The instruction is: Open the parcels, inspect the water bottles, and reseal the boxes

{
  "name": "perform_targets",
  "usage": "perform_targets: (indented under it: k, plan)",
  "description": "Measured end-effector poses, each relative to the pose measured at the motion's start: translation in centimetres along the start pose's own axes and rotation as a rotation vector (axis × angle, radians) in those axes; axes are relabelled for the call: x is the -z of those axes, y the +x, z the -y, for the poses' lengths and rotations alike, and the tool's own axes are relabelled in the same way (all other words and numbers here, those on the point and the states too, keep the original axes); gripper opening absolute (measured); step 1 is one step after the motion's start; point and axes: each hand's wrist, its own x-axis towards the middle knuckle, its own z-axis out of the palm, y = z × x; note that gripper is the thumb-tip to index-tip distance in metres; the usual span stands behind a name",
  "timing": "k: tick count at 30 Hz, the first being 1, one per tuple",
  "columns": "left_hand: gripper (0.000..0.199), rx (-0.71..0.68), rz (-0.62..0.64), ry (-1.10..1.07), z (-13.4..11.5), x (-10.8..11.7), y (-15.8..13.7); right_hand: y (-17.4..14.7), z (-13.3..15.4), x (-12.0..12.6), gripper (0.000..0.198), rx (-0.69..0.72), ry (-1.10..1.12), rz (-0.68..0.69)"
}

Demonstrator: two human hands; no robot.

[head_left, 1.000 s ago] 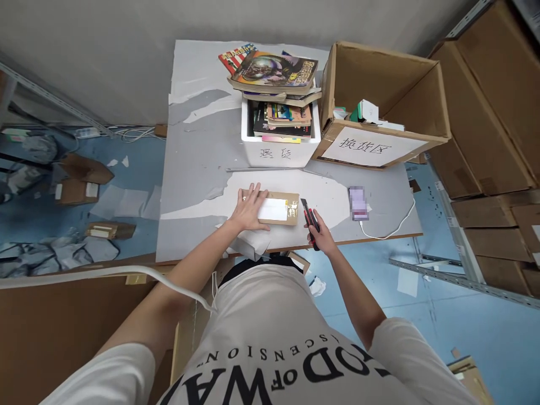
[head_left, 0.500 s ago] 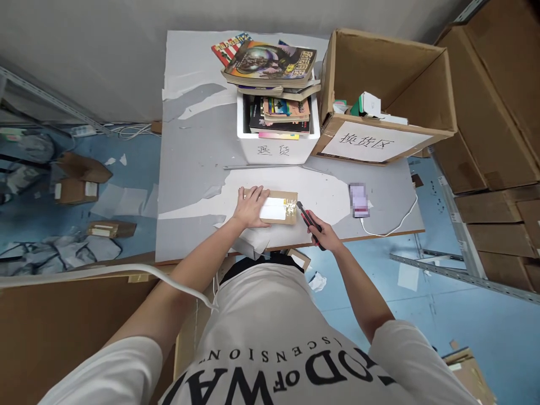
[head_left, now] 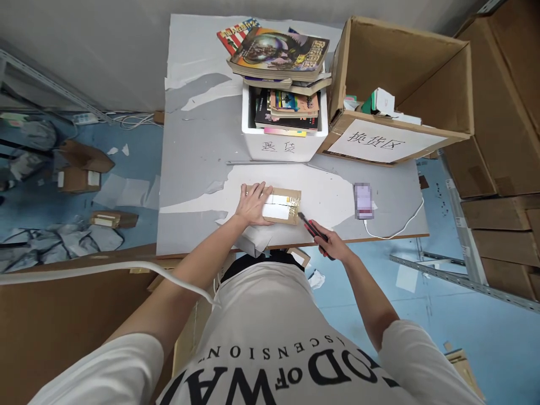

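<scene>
A small cardboard box (head_left: 296,198) with a white label and shiny clear tape lies on the worktable (head_left: 198,143). My left hand (head_left: 253,205) spans its left end, fingers over the far side and thumb along the near edge, holding it against the tabletop. Across the label and tape runs a thin dark line, like a slit. In my closed right hand (head_left: 334,246) is a black and red utility knife (head_left: 315,229). The knife's tip points at the box's right end, just off its near right corner. Whether the blade is out is too small to tell.
Behind the box stand a white bin (head_left: 282,147) heaped with books and a large open carton (head_left: 403,149) with small boxes inside. A phone (head_left: 363,201) on a charging cable lies to the right. Crumpled packaging (head_left: 255,242) sits at the table's front edge.
My right hand and the knife have drawn back from the box, rightward and toward my body. The dark line across the label now shows. My left hand stays on the box.
</scene>
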Motion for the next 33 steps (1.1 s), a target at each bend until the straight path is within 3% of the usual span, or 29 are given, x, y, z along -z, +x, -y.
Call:
perform_targets:
  k: [7,11,15,20,26,33]
  plan:
    - [0.121,-0.033,0.02,0.014,0.1,0.0,0.0,-1.6,-2.7,-1.5,0.068,0.029,0.056,-0.119]
    - [0.123,-0.035,0.053,0.041,0.0,0.3,-0.1,-1.2,-4.0,0.0,0.073,0.011,-0.088,-0.389]
    - [0.121,-0.05,0.039,0.042,-0.2,0.4,-0.4,2.5,-5.6,0.6,0.063,-0.064,-0.398,-0.602]
    - [0.098,-0.085,-0.049,0.045,-0.6,-0.6,-2.4,7.5,-7.8,-0.8,0.063,-0.118,-0.603,-0.647]
    - [0.052,-0.113,-0.094,0.011,-1.0,-2.4,-6.2,9.8,-8.5,-1.8,0.059,-0.015,-0.553,-0.769]
    - [0.044,-0.088,-0.164,0.022,-1.0,-3.8,-6.6,9.9,-7.2,-2.0,0.057,-0.038,-0.686,-0.716]
